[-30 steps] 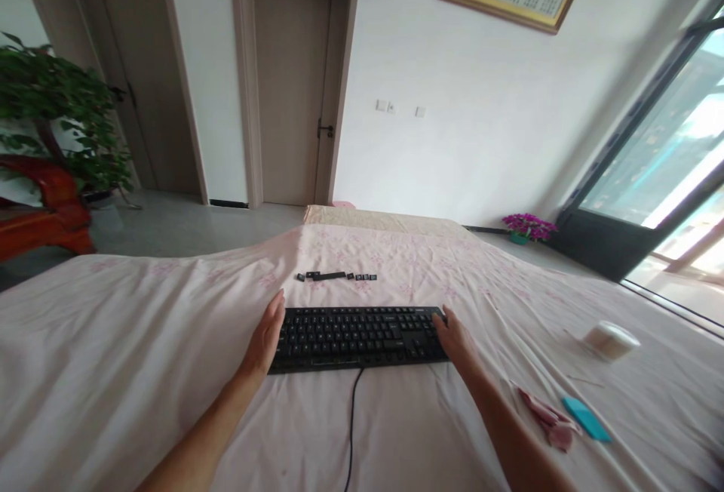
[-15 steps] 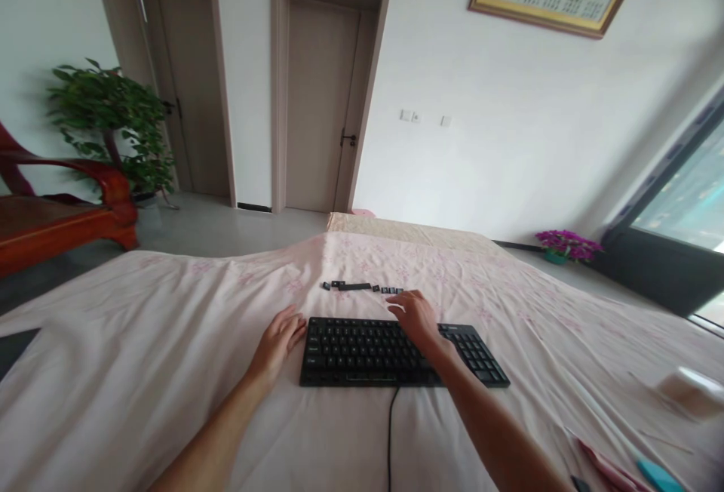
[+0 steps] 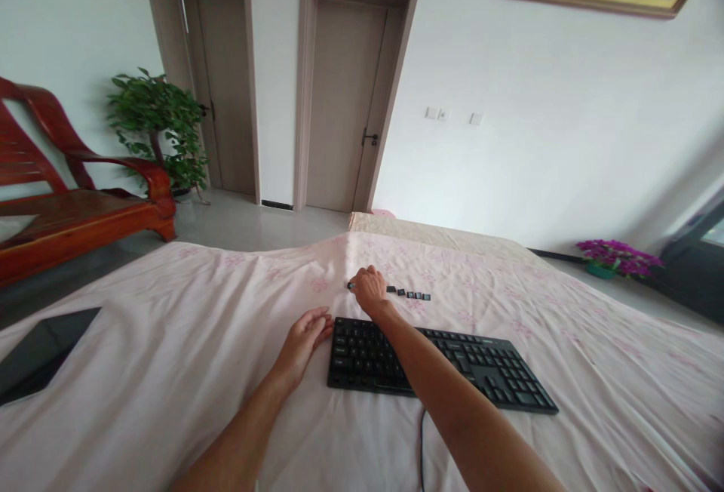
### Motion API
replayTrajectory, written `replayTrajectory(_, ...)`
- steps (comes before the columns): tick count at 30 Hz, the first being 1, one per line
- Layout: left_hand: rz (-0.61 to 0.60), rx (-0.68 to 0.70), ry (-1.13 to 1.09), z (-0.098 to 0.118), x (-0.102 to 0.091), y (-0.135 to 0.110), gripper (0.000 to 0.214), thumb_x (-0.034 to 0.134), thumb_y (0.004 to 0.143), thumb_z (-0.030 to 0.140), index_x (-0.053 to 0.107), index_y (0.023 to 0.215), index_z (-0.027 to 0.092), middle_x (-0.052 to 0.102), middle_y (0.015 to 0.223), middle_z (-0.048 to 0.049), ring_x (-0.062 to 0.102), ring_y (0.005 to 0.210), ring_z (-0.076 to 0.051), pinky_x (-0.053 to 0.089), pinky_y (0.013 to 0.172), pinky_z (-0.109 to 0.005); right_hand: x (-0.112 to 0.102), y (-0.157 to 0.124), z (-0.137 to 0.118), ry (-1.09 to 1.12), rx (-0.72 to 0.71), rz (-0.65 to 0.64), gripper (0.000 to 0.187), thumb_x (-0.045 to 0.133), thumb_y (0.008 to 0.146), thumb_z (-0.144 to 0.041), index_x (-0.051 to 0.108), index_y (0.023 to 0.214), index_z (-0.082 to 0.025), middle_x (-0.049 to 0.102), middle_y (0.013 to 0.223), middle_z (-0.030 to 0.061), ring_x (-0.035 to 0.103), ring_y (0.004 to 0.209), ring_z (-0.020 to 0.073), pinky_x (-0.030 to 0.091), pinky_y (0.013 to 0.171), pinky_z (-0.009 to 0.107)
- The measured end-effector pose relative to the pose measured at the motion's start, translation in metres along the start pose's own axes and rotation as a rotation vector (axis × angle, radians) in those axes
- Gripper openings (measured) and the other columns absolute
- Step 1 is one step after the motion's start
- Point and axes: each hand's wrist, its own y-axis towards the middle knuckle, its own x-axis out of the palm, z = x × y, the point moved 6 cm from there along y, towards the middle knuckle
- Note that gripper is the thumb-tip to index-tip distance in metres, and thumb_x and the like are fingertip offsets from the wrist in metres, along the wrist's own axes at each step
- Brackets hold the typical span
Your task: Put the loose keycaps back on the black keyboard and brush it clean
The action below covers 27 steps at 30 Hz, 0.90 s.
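A black keyboard (image 3: 475,356) lies on the pink bedsheet, with keys gone from its near row. Beyond it sits a row of loose black keycaps (image 3: 418,296). My right hand (image 3: 369,290) crosses over the keyboard to the left end of that row. Its fingers are bent and closed at the leftmost keycap (image 3: 351,285), and the hand covers part of the row, including most of the long keycap. My left hand (image 3: 308,332) rests beside the keyboard's upper left corner, holding nothing, fingers stretched and slightly curled.
The keyboard's cable (image 3: 421,439) runs toward me over the sheet (image 3: 237,326). A dark flat tablet-like object (image 3: 48,352) lies at the left. Farther off are a wooden chair (image 3: 113,213), a leafy plant (image 3: 158,122) and purple flowers (image 3: 616,256).
My right hand has moved left along the keycap row, from its right end to its left end. My left hand stays by the keyboard corner. The camera view has shifted left.
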Motion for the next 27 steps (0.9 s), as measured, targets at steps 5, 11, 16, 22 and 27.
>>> replayTrajectory(5, -0.008, 0.014, 0.025, 0.000, 0.001, 0.002, 0.036, 0.068, 0.076, 0.032, 0.062, 0.106, 0.011, 0.065, 0.108, -0.0145, 0.062, 0.102, -0.022, 0.045, 0.099, -0.038, -0.001, 0.001, -0.014, -0.031, -0.071, -0.030, 0.022, 0.050, 0.087, -0.016, 0.072, 0.087, -0.018, 0.067, 0.098, 0.0114, 0.047, 0.105, 0.0226, 0.033, 0.085, 0.031)
replayTrajectory(11, -0.018, 0.041, 0.040, 0.005, 0.003, -0.002, 0.033, 0.069, 0.075, 0.032, 0.065, 0.100, 0.011, 0.067, 0.103, -0.0126, 0.062, 0.099, -0.020, 0.044, 0.099, -0.037, -0.024, -0.025, -0.013, 0.035, -0.060, -0.050, 0.025, 0.047, 0.091, -0.024, 0.069, 0.103, -0.022, 0.067, 0.105, 0.0085, 0.057, 0.098, 0.0202, 0.039, 0.079, 0.028)
replayTrajectory(16, 0.015, 0.026, 0.072, 0.007, 0.005, -0.004, 0.032, 0.071, 0.071, 0.031, 0.066, 0.096, 0.012, 0.068, 0.094, -0.0089, 0.064, 0.090, -0.015, 0.044, 0.097, -0.035, -0.059, -0.090, -0.011, 0.372, -0.100, 0.098, 0.025, 0.051, 0.089, -0.031, 0.067, 0.107, -0.028, 0.068, 0.105, -0.0004, 0.062, 0.094, 0.0155, 0.043, 0.082, 0.024)
replayTrajectory(22, -0.017, 0.068, 0.153, 0.011, 0.006, -0.009, 0.036, 0.070, 0.071, 0.035, 0.066, 0.097, 0.011, 0.068, 0.095, -0.0097, 0.063, 0.090, -0.017, 0.044, 0.095, -0.037, -0.064, -0.166, -0.039, 0.716, -0.114, 0.146, 0.020, 0.056, 0.083, -0.023, 0.072, 0.096, -0.024, 0.071, 0.095, 0.0014, 0.064, 0.089, 0.0166, 0.047, 0.084, 0.027)
replayTrajectory(27, -0.031, 0.082, 0.150, 0.012, 0.006, -0.011, 0.033, 0.069, 0.072, 0.034, 0.066, 0.094, 0.010, 0.068, 0.096, -0.0106, 0.063, 0.090, -0.017, 0.044, 0.095, -0.036, -0.053, -0.179, -0.064, 0.625, -0.150, 0.112, 0.025, 0.049, 0.086, -0.015, 0.071, 0.094, -0.024, 0.070, 0.093, 0.0021, 0.063, 0.086, 0.0157, 0.047, 0.081, 0.026)
